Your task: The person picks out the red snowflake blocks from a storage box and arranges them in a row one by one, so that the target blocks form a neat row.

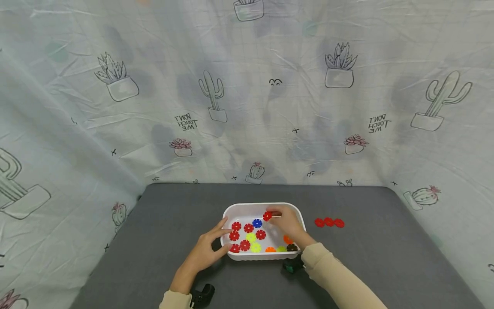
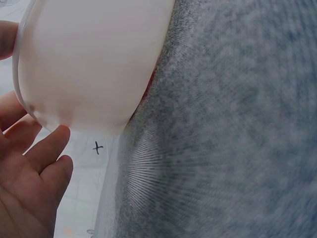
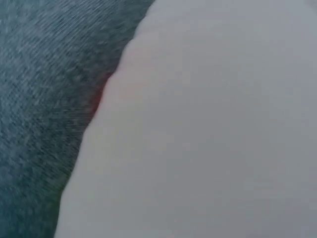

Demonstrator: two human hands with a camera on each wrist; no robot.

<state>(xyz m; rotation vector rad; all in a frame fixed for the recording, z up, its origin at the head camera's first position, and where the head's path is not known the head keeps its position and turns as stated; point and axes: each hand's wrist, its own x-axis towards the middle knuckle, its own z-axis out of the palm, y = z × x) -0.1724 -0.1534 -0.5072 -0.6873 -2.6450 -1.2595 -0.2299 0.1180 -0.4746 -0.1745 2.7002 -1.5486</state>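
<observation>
Pale cloth backdrop [image 1: 285, 111], printed with potted cacti, hung behind dark grey table [image 1: 185, 201]. White tray [image 1: 262, 258] stood on table. Left hand [image 1: 206, 248] touched tray's left rim, fingers spread, not curled. Right hand [image 1: 286, 221] pinched red disc [image 1: 267, 216] over tray interior. Inside tray lay other red discs [image 1: 245, 245], blue disc [image 1: 257, 223], yellow discs [image 1: 255, 247], plus orange discs [image 1: 270, 249] and dark disc [image 1: 292, 247] toward near right. Three red discs [image 1: 329, 222] formed row on table, right of tray. Right wrist view showed no fingers.

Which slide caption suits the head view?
Left hand touches a white rectangular tray; right hand pinches a red notched disc.
</observation>
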